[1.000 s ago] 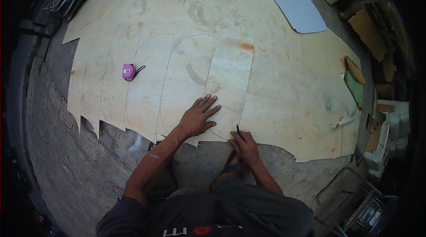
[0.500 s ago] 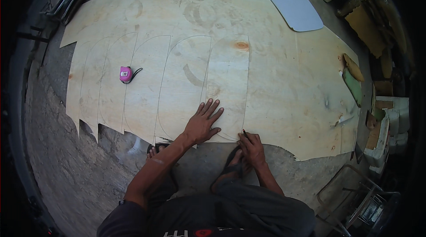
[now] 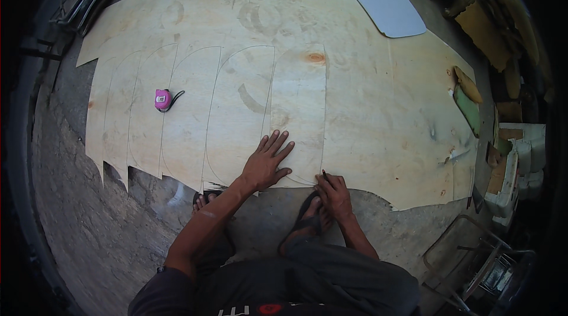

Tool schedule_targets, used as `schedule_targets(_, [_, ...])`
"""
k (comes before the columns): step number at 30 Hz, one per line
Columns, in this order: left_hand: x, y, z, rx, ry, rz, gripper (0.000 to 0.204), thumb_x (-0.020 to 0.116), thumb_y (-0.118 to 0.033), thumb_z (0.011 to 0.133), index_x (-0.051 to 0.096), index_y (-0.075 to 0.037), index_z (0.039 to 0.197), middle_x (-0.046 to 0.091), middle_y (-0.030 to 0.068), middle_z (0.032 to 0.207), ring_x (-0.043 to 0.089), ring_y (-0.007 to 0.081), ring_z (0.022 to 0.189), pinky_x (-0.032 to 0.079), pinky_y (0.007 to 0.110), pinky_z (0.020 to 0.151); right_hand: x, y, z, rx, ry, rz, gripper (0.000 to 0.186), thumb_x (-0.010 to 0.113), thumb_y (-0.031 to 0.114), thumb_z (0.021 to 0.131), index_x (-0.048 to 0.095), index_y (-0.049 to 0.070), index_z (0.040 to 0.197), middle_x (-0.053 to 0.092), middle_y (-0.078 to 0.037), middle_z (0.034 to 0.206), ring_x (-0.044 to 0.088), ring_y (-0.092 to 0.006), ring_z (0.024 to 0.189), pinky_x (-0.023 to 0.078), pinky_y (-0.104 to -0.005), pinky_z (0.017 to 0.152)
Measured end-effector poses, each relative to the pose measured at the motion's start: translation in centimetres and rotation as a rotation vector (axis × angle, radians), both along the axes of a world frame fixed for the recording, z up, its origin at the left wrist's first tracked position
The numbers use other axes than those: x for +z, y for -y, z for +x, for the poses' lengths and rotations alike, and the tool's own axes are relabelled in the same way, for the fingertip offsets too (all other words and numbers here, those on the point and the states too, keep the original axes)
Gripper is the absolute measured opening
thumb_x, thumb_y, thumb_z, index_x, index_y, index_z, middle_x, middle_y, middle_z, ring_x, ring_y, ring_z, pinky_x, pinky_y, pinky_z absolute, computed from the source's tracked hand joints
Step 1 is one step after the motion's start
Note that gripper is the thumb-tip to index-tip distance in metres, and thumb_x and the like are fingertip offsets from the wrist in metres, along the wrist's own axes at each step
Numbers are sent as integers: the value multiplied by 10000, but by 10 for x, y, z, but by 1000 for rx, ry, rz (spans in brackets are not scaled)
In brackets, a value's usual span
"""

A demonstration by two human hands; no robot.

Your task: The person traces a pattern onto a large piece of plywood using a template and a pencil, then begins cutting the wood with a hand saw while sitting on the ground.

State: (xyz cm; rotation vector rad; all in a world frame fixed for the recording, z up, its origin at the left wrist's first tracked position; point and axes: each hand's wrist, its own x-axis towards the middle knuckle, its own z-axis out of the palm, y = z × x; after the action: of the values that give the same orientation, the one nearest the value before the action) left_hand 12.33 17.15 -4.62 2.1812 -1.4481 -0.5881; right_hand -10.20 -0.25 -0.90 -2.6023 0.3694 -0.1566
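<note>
I had the plywood point(image 3: 367, 109) flat on the floor point(image 3: 106, 239), its long axis running left to right across my view. My left hand point(image 3: 266, 162) lay on it with fingers spread and released, pressing the sheet down at its near edge. Just right of that hand, my right hand point(image 3: 334, 192) was clenched around a pencil point(image 3: 323, 172), whose tip pointed away from me onto the sheet. I judged the step to be marking another outline beside the arched ones already drawn to the left. The next move called for a steady line and the sheet held firm. A pink tape measure point(image 3: 162, 99) sat on the plywood, well left of my left hand.
</note>
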Motion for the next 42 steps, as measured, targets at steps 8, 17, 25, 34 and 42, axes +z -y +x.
schedule_targets(8, [3,-2,-1,1,14,0,811,707,-466,924,374,-154,1594,235,145,1693,178,358,1574,207,504,1276,-1,-8,0,16,7,-56,435,791,99,832,695,39,1252,671,-132,1240,616,-317,1026,547,-402,880])
schedule_targets(17, [1,-3,5,-19,-17,-20,804,732,-419,909,388,-165,1590,243,135,1694,184,361,1573,211,503,1273,-4,-3,2,-2,40,-3,442,784,71,830,699,36,1262,672,-136,1241,616,-312,1027,546,-393,886])
schedule_targets(25, [5,-1,3,-36,13,11,803,721,-400,914,379,-135,1590,242,140,1695,186,363,1574,203,511,1272,4,2,0,-14,26,84,441,781,39,819,699,31,1253,674,-139,1229,622,-313,1021,548,-396,889])
schedule_targets(34, [5,-4,-1,-60,45,58,784,647,-426,960,334,-112,1606,217,141,1703,164,348,1581,170,513,1282,2,-2,-3,7,49,84,426,766,8,809,693,4,1229,668,-160,1212,637,-323,1029,557,-395,885])
schedule_targets(42, [6,-5,-3,-72,49,56,801,672,-414,943,343,-96,1601,219,154,1700,164,356,1581,179,519,1278,-2,0,-7,89,29,22,391,746,4,813,687,-20,1199,667,-169,1213,642,-332,1050,572,-386,882])
